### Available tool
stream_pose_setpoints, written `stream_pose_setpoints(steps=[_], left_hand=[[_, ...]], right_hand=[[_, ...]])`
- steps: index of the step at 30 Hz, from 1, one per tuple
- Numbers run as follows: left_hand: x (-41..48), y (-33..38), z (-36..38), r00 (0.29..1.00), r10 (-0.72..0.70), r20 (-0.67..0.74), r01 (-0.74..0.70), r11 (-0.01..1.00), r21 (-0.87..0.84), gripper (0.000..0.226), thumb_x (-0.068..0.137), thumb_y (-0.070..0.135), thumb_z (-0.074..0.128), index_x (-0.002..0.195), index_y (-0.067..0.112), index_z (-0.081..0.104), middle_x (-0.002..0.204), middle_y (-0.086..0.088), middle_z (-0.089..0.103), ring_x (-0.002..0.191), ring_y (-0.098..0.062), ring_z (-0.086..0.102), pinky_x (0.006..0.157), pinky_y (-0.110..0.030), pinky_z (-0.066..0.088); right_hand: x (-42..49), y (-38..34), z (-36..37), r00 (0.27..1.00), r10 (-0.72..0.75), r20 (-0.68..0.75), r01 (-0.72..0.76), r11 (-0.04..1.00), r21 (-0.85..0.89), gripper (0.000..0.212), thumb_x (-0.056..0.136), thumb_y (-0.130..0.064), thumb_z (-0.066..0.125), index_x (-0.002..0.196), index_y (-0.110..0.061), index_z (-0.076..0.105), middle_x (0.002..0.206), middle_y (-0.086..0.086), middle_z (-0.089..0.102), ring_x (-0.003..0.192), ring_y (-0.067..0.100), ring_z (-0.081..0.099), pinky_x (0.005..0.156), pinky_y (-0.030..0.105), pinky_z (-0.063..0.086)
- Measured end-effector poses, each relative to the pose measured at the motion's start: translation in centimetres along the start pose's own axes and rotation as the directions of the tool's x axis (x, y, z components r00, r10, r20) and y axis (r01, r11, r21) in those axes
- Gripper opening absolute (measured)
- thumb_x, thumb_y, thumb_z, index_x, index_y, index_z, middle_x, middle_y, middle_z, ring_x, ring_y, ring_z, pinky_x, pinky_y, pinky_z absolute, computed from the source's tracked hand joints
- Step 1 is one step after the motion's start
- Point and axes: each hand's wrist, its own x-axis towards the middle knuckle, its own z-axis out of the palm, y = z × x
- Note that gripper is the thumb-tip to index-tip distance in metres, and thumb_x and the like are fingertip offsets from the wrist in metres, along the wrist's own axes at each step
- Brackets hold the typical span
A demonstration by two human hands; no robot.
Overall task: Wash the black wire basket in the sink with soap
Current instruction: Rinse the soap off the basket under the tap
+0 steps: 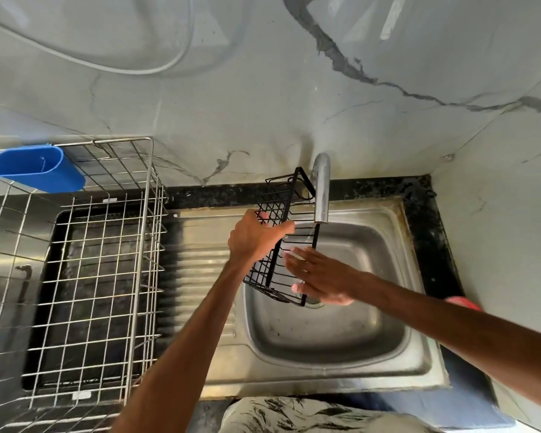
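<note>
The black wire basket (281, 214) hangs tilted on end over the steel sink (331, 335), right under the chrome tap (321, 189). My left hand (256, 237) grips its left long side, fingers curled through the wires. My right hand (317, 276) lies flat with straight fingers against the basket's lower right side. A thin stream of water seems to fall from the spout onto the basket. No soap is visible.
A large steel dish rack (85, 276) stands on the counter to the left, with a blue plastic cup (35, 170) hooked on its back corner. The ribbed drainboard (200, 270) lies between rack and bowl. A red object (463, 303) peeks out behind my right forearm.
</note>
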Motion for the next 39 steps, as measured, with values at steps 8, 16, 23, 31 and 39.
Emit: stream_pose_setpoints(steps=[8, 16, 23, 31, 39], left_hand=[[0.5, 0.2, -0.1, 0.998, 0.064, -0.011, -0.064, 0.998, -0.015, 0.103, 0.047, 0.083, 0.065, 0.129, 0.022, 0.061, 0.119, 0.002, 0.068, 0.108, -0.025, 0.066, 0.095, -0.042, 0.053], [0.7, 0.3, 1.1, 0.983, 0.12, -0.136, -0.121, 0.993, 0.001, 0.073, 0.07, 0.066, 0.08, 0.122, 0.02, 0.055, 0.102, 0.006, 0.067, 0.094, -0.021, 0.062, 0.08, -0.032, 0.039], [1.1, -0.4, 1.6, 0.982, 0.132, -0.138, -0.137, 0.99, -0.025, 0.067, 0.072, 0.063, 0.08, 0.118, 0.02, 0.056, 0.1, 0.006, 0.065, 0.094, -0.021, 0.063, 0.078, -0.033, 0.041], [0.4, 0.6, 1.4, 0.979, 0.168, -0.114, -0.172, 0.985, -0.03, 0.085, 0.058, 0.08, 0.069, 0.118, 0.02, 0.059, 0.098, 0.009, 0.064, 0.092, -0.018, 0.064, 0.076, -0.032, 0.044], [0.2, -1.1, 2.5, 0.953, 0.111, -0.282, -0.149, 0.982, -0.118, 0.063, 0.077, 0.055, 0.08, 0.12, 0.016, 0.056, 0.09, 0.012, 0.059, 0.083, -0.015, 0.058, 0.078, -0.033, 0.045]], right_hand=[[0.5, 6.7, -4.8, 0.979, 0.19, -0.069, -0.187, 0.982, 0.037, 0.067, 0.108, -0.053, 0.016, 0.161, -0.014, 0.006, 0.168, 0.01, 0.002, 0.151, 0.02, -0.011, 0.12, 0.037, -0.01], [0.9, 1.0, -0.8, 0.978, 0.156, -0.14, -0.141, 0.984, 0.108, 0.07, 0.107, -0.057, 0.01, 0.159, -0.014, -0.01, 0.164, 0.006, -0.016, 0.152, 0.021, -0.022, 0.126, 0.041, -0.01], [-1.5, 1.1, -1.1, 0.994, 0.005, -0.106, -0.004, 1.0, 0.011, 0.066, 0.104, -0.052, -0.003, 0.16, -0.017, -0.003, 0.167, 0.001, -0.009, 0.154, 0.016, -0.016, 0.126, 0.037, -0.008], [2.3, 7.1, -4.9, 0.958, 0.255, -0.134, -0.254, 0.967, 0.029, 0.09, 0.099, -0.062, -0.011, 0.156, -0.004, 0.028, 0.163, 0.02, 0.026, 0.155, 0.033, 0.006, 0.125, 0.056, 0.008], [-1.9, -0.5, 1.4, 0.997, 0.03, -0.069, -0.014, 0.972, 0.235, 0.052, 0.111, -0.041, 0.011, 0.159, -0.026, 0.024, 0.166, -0.011, 0.015, 0.152, -0.001, -0.008, 0.124, 0.028, -0.013]])
